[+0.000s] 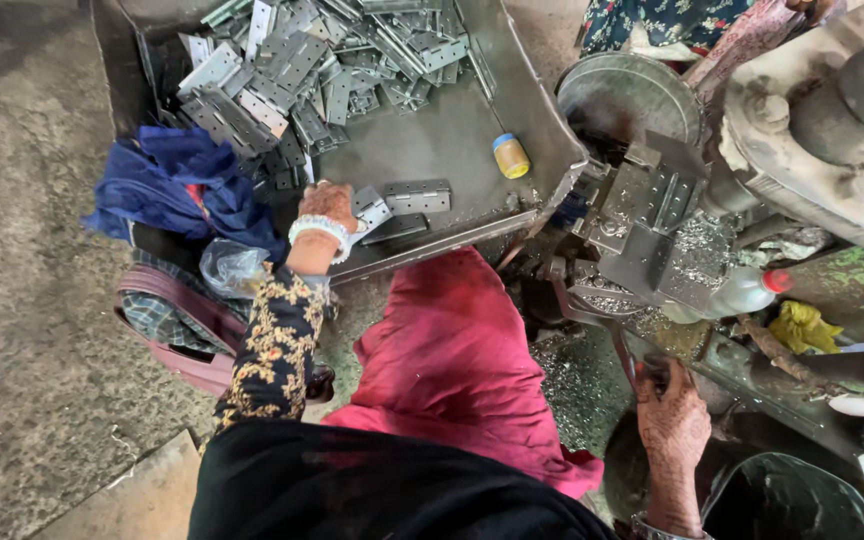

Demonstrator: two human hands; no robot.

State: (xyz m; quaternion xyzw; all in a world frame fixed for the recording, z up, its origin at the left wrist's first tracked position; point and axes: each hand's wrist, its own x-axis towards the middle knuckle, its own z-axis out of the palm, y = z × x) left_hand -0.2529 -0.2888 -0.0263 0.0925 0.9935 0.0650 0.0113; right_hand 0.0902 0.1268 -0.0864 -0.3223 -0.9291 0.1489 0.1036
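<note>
Steel hinge (370,208) pinched in left hand (328,205), right hand (670,415) gripping one lever (620,352), one tray (452,140)

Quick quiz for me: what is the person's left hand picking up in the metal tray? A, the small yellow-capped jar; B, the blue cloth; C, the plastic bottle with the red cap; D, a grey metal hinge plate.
D: the left hand grips a grey metal hinge plate at the near edge of the metal tray, while the other three things lie apart from it.
</note>
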